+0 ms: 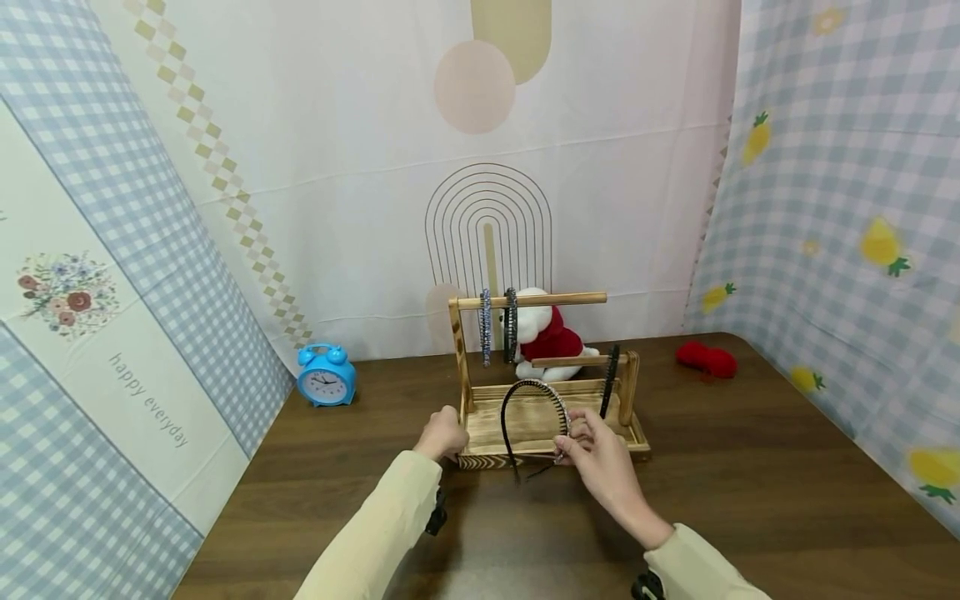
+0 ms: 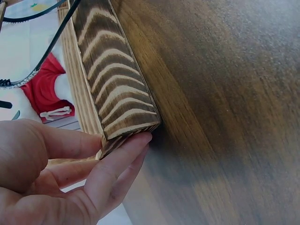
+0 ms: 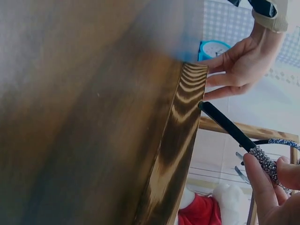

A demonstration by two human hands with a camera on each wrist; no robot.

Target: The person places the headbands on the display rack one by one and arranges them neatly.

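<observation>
My right hand pinches a black headband by its glittery, beaded side. The band stands upright over the front of a wooden display stand, and its toothed inner edge shows. In the right wrist view, thumb and fingers hold the silver beads; a plain black end points toward the tray's front board. My left hand grips the tray's front left corner, fingers against its end in the left wrist view. From the upper bar hang a bluish headband and a dark one.
A black headband hangs on the lower bar. Behind the stand sits a white plush toy in red clothing. A blue alarm clock stands at left, and a red soft object lies at right on the brown table.
</observation>
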